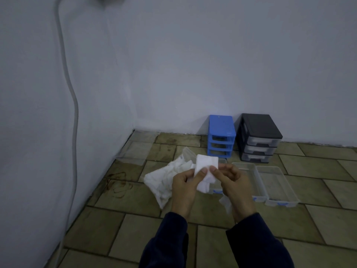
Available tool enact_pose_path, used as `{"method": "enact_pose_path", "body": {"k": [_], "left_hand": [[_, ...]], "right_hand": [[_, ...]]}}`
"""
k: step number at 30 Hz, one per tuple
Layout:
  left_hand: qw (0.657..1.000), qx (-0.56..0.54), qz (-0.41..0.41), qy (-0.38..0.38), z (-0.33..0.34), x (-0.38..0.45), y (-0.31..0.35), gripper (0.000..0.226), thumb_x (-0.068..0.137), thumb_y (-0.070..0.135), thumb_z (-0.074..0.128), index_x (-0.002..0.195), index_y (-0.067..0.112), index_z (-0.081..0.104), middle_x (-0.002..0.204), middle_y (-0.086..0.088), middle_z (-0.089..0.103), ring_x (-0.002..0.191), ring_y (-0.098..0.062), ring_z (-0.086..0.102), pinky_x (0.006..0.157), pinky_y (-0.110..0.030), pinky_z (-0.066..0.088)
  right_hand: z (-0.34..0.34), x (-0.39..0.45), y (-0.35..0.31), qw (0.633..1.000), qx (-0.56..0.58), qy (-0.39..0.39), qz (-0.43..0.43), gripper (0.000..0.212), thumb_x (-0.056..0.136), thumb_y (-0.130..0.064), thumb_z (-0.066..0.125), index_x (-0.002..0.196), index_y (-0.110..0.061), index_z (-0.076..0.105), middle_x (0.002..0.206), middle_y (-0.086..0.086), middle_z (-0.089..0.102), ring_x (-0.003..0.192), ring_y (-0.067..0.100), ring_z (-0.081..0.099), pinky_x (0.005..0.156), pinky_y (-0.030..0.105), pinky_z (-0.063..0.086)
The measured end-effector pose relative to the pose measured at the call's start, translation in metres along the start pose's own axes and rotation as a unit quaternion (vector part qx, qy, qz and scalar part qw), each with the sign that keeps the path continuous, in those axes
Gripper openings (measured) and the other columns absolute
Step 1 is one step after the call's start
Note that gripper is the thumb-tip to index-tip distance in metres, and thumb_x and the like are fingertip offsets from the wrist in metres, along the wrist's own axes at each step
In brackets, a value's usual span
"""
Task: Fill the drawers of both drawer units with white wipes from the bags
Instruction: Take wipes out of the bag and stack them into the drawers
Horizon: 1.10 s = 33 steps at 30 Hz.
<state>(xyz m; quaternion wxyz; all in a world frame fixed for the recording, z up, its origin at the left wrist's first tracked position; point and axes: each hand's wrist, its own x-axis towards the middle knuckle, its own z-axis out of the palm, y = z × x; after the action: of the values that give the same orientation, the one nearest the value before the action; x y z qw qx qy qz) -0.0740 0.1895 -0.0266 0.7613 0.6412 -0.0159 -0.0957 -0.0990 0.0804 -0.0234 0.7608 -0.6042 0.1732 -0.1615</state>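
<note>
1. A bare room corner, likely a home or storeroom: plain pale walls point(193, 64) meet a worn, stained tile floor point(135, 225).
2. A cable point(74, 105) runs down the left wall.
3. Small plastic drawer units, blue point(221, 136) and black point(259, 137), stand on the floor against the wall.

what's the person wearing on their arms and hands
Both arms are in long dark navy sleeves, loose and creased, ending at the wrists. The left hand and right hand are bare: no gloves, rings, watch or markings visible.
</note>
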Motion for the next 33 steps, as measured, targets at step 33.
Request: {"method": "enact_pose_path", "body": {"k": [33], "left_hand": [[0.997, -0.071, -0.018, 0.035, -0.014, 0.006, -0.004, 0.042, 0.09, 0.005, 0.056, 0.13, 0.018, 0.049, 0.107, -0.013, 0.068, 0.091, -0.021, 0.067, 0.075, -0.03, 0.057]], "right_hand": [[0.0, -0.002, 0.003, 0.981, -0.157, -0.1, -0.058, 0.004, 0.079, -0.009, 0.071, 0.078, -0.007, 0.067, 0.076, 0.003, 0.068, 0.066, -0.001, 0.06, 0.059, 0.009, 0.046]]}}
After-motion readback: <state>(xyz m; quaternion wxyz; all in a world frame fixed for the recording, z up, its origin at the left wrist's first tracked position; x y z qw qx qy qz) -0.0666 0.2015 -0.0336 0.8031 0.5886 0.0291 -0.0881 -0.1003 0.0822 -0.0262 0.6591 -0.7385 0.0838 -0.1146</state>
